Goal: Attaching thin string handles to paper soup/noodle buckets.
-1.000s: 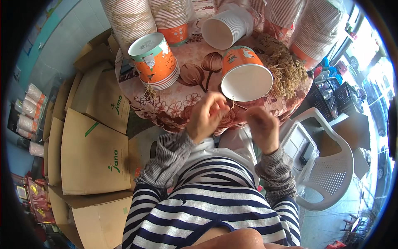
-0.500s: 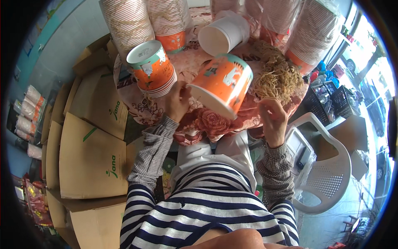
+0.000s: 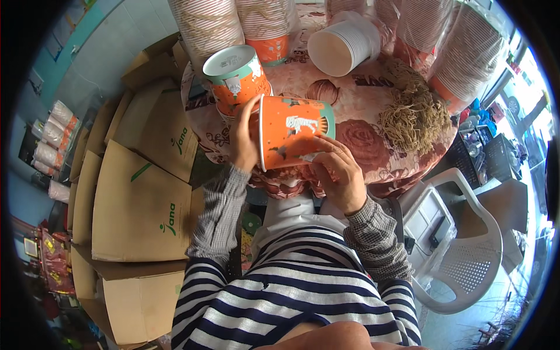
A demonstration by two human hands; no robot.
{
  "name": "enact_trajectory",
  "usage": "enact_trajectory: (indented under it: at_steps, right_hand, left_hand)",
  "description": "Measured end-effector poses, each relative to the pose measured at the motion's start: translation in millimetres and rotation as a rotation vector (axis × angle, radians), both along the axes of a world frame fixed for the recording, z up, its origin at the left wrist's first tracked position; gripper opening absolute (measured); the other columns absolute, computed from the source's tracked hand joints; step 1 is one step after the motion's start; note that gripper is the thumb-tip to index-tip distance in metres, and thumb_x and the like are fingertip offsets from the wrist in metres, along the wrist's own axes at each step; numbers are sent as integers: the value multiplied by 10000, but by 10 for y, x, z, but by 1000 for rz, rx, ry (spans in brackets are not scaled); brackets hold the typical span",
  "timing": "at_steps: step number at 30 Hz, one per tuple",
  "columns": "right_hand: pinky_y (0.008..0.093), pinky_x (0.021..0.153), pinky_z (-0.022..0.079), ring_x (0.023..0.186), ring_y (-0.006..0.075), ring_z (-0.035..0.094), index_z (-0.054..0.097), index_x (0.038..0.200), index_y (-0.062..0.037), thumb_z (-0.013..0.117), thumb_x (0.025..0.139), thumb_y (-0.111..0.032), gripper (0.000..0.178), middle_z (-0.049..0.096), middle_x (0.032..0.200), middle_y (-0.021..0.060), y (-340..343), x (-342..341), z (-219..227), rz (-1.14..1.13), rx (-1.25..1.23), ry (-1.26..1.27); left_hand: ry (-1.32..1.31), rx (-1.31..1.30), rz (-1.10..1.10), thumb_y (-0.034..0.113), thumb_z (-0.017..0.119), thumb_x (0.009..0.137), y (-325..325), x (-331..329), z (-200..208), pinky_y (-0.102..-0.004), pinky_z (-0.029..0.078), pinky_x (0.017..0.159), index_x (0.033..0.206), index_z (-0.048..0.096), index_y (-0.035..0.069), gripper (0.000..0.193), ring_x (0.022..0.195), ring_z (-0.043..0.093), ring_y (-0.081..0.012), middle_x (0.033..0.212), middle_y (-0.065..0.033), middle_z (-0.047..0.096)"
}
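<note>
A: Head view, quick. Where's the orange paper cup [image 3: 294,135]?

B: Centre of frame, lying on its side w/ the open mouth to the left and the teal-banded base to the right, over the near edge of the round table w/ floral cloth [image 3: 356,99]. It's between both hands.

A: Left hand [image 3: 244,137]?

B: At the cup's mouth, left side. Fingers curled over the rim, thumb up along it, so it's grasping the cup at the rim.

A: Right hand [image 3: 339,173]?

B: Under and just near of the cup, toward its base end. Fingers bent up against the cup wall, touching it and gripping from below.

A: What's round it?

B: Far-left of the cup, touching or just beside it: a stack of same orange cups [image 3: 236,76], upside down, base up. Farther back a white cup stack [image 3: 341,48] on its side, mouth facing near-left. Right of the cup, well apart: a heap of tan string [image 3: 415,114] on the cloth. Striped cup stacks in plastic along the far edge.

A: Off the table?

B: Cardboard boxes [image 3: 140,198] on the left, white plastic chair [image 3: 466,256] near-right.
</note>
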State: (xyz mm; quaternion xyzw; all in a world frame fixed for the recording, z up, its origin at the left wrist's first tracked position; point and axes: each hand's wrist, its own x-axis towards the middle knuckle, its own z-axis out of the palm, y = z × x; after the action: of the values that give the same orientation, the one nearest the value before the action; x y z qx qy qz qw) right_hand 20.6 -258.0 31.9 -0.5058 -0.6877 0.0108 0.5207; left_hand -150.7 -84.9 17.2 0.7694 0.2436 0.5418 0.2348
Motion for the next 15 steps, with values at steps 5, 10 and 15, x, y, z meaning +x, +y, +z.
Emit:
enact_trajectory:
  at_steps: [5,10,15]
  right_hand:
    - [420,946,466,1155,345,557,610,928,-23,654,776,-5,158,626,1167,152,118,-32,-50,-34,15,13]
    - [394,938,464,1103,324,581,626,929,-29,643,792,11,143,633,1146,143,139,-116,-44,-34,-9,67]
    - [395,862,485,1021,320,580,606,910,-32,646,772,5,149,621,1085,123,158,-135,-50,-16,-5,109]
  left_hand:
    - [-208,-443,-63,342,397,1030,-611,-289,-344,-316,416,945,1245,520,-42,457,1070,555,-195,1164,-116,599]
    - [-185,-312,-112,97,485,991,-861,-164,-378,-274,442,931,1268,492,-48,312,1070,555,-144,1142,-89,591]
    - [-362,-522,-291,47,569,921,-1018,23,-150,-298,474,884,1251,457,-44,360,1021,607,-189,1091,-142,620]
